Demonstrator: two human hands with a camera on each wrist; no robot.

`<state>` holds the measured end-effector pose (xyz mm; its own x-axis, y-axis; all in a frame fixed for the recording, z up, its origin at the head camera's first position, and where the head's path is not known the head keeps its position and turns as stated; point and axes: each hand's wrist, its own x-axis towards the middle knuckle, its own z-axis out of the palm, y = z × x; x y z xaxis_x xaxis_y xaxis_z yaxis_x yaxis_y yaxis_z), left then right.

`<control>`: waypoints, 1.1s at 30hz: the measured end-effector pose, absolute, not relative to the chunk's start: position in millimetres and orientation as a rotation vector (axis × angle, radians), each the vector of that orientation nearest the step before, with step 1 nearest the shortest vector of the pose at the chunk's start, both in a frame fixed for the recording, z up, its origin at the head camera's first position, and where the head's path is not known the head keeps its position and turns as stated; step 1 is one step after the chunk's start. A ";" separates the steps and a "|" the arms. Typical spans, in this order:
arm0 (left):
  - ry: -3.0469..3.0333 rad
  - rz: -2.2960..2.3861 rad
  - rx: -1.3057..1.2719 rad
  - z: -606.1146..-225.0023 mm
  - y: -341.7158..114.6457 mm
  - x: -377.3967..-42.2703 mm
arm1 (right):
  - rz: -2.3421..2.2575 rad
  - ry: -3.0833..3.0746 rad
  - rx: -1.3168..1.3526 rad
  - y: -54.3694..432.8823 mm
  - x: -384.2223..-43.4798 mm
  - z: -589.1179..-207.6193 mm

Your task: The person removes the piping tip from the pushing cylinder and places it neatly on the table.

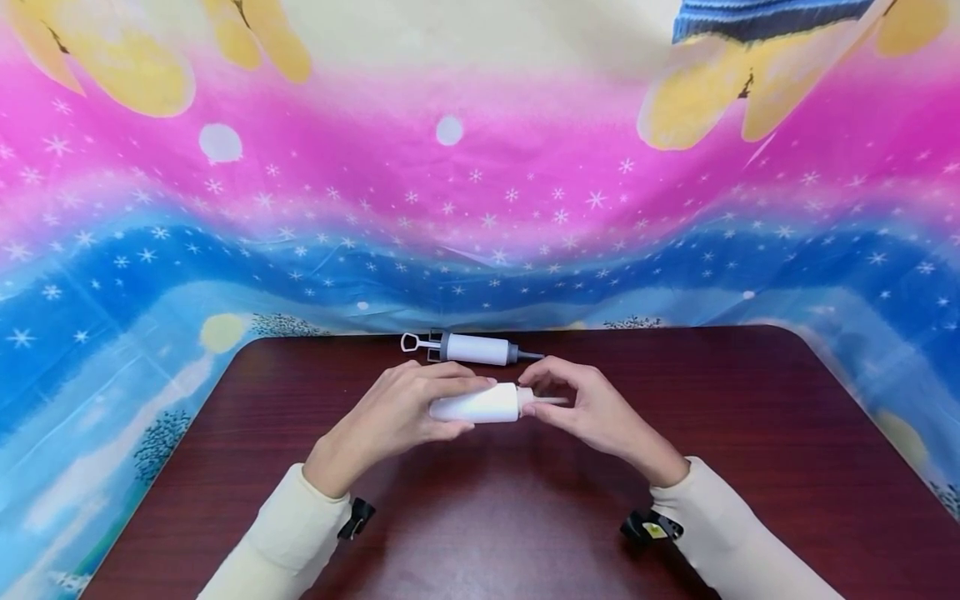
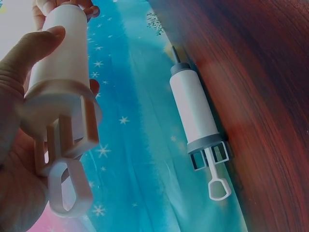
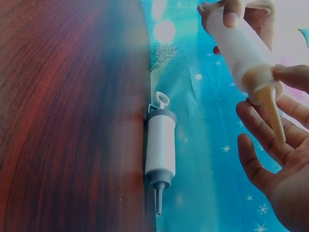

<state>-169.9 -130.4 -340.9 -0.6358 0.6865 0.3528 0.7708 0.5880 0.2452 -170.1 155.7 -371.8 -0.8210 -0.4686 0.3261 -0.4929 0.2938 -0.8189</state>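
A white icing syringe (image 1: 487, 403) lies level in both hands above the table. Its beige nozzle (image 3: 274, 113) points right, and a ring-handled plunger (image 2: 70, 188) comes out of the other end. My left hand (image 1: 393, 407) grips the barrel, thumb along one side and fingers round the other. At the nozzle end, my right hand (image 1: 588, 404) pinches the collar (image 3: 258, 79) between thumb and a finger; its other fingers spread loosely below the nozzle. A second syringe, white with grey ends (image 1: 477, 349), lies just behind, touched by neither hand.
The dark red-brown table (image 1: 480, 517) has its back edge right behind the second syringe. A colourful printed cloth (image 1: 487, 192) hangs behind and around the table. Black camera straps (image 1: 651, 527) sit at the wrists.
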 end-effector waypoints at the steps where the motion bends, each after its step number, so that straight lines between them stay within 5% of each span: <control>1: -2.597 -0.552 -1.209 -341.0 -130.3 -169.9 | 1.607 -2.504 0.931 155.7 -170.2 -371.8; 33: -2.570 -0.547 -1.198 -341.4 -132.5 -168.8 | 1.586 -2.534 0.914 155.8 -169.6 -376.1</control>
<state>-168.8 -132.5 -341.4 -0.6292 0.6791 0.3782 0.7742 0.5907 0.2272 -169.6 155.8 -376.1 -0.8290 -0.4660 0.3092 -0.4817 0.3141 -0.8181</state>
